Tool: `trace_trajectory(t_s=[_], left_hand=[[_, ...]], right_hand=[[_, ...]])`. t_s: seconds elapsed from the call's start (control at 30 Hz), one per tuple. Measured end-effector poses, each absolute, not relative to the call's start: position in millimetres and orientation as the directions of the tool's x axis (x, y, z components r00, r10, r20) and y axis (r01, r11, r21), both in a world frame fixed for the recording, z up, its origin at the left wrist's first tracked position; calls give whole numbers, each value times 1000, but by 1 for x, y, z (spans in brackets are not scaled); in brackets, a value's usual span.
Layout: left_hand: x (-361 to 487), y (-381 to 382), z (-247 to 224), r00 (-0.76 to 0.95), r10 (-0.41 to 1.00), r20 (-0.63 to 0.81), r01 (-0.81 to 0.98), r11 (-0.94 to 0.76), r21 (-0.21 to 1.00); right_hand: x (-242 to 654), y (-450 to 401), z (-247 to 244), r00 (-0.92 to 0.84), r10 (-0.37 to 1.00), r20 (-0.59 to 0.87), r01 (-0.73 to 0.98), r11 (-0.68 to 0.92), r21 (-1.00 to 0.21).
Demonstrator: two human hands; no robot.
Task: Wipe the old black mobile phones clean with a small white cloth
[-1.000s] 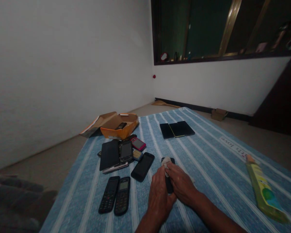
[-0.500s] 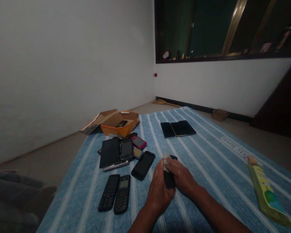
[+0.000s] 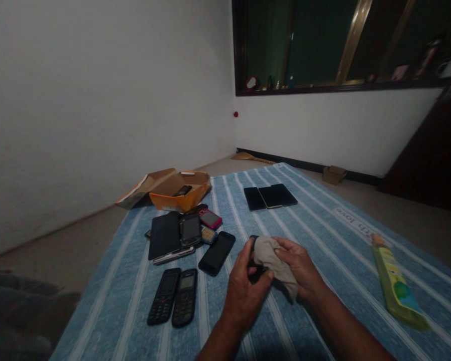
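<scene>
Cloth, right of the orange box and well to its near side: now letting it spread wide and droop, instead of bunching it small; pinching it in the right hand, gripping the mostly hidden dark phone in the left hand, and apparently lifting it off the striped cover. Judging by that, pausing the rubbing and rearranging the cloth, not yet setting this phone aside. Farther on, nearer the orange box, leaving untouched a lone black phone, then a handset heap just before the box; to the box's right, well apart, leaving three flat dark devices lying side by side.
</scene>
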State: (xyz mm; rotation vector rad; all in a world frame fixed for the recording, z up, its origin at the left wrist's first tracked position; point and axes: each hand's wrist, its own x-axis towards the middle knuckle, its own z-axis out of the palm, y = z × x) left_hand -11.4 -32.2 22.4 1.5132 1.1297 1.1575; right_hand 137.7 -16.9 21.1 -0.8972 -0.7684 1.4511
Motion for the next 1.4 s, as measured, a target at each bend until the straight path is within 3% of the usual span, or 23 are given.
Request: trace_trajectory(t_s=[0.17, 0.37, 0.57, 0.67, 0.77, 0.83, 0.93, 1.03, 1.13, 1.23, 1.33, 1.4], left_hand=[[6, -36, 35, 203, 979, -11, -141, 40, 989], [26, -45, 35, 214, 968, -134, -236, 184, 954], [34, -40, 31, 165, 975, -146, -224, 181, 957], [30, -31, 27, 118, 984, -131, -78, 141, 987], [22, -24, 22, 33, 998, -56, 93, 53, 994], [18, -22, 20, 7, 1000, -6, 136, 5, 991], [15, -21, 16, -8, 999, 32, 182, -30, 983], [14, -20, 12, -17, 998, 58, 230, -53, 972], [13, -18, 10, -23, 998, 65, 253, -58, 966], [10, -16, 9, -45, 997, 70, 250, -57, 967], [9, -15, 10, -43, 998, 48, 226, -38, 973], [10, -15, 12, -35, 999, 29, 204, -22, 979]], right_hand=[[132, -27, 21, 28, 998, -47, -544, -24, -839], [124, -34, 18, 196, 980, -42, -540, 72, -838], [134, -34, 5, 278, 958, 76, -241, 146, -959], [162, -29, 1, 280, 939, 199, 76, 185, -980], [221, -24, 2, 397, 813, 426, 592, 127, -796], [271, -23, 5, 423, 754, 503, 824, -89, -559], [337, -20, 11, 616, 726, 306, 786, -542, -297], [375, -15, 8, 705, 709, 28, 696, -683, -220], [387, -9, 1, 698, 717, 3, 687, -668, -285], [383, -6, 0, 700, 712, 49, 622, -575, -531], [364, -10, 10, 628, 776, 52, 421, -283, -862], [342, -15, 21, 527, 844, 94, 252, -50, -966]])
